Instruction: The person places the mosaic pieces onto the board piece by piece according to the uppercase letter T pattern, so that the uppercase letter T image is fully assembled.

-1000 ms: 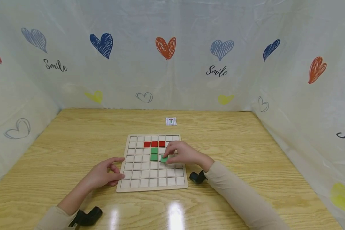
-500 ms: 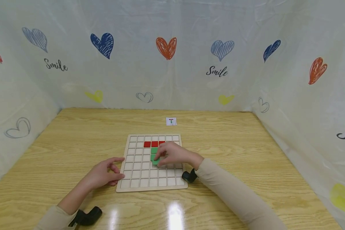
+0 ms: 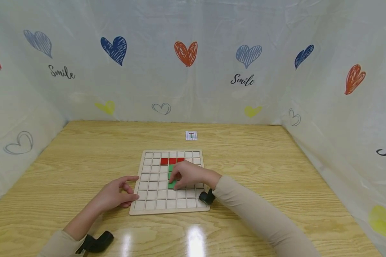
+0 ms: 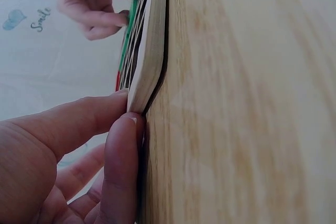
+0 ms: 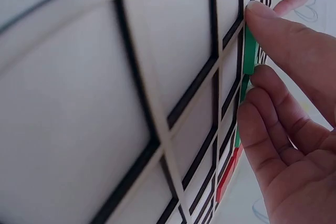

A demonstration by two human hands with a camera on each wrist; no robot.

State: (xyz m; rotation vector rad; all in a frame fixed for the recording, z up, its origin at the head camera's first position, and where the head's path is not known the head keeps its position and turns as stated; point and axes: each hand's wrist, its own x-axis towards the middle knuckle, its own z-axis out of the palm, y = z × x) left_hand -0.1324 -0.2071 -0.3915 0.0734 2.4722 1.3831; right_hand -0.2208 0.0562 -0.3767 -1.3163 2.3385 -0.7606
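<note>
A thin wooden grid board [image 3: 152, 204] lies on the table, with red tiles [image 3: 164, 161] in a row near its top and green tiles [image 3: 171, 167] in a column beneath the middle one. My right hand [image 3: 190, 174] is over the board, its thumb and fingertips pinching a green tile [image 5: 250, 51] at the lower end of that column. The tile sits at or just in its square; fingers partly cover the column. At the board's left edge, my left hand [image 3: 115, 192] touches the rim with forefinger and thumb spread apart, the other fingers loosely bent.
A small printed card [image 3: 191, 135] with a red and green grid pattern lies beyond the board. Black wrist-worn devices [image 3: 98, 242] stick out near both sleeves. A white curtain [image 3: 212, 92] with hearts surrounds the table [image 3: 251, 153].
My right hand has moved left and slightly toward me, bringing the green tile from the right of the column to its lower end. The left hand stays at the board's edge.
</note>
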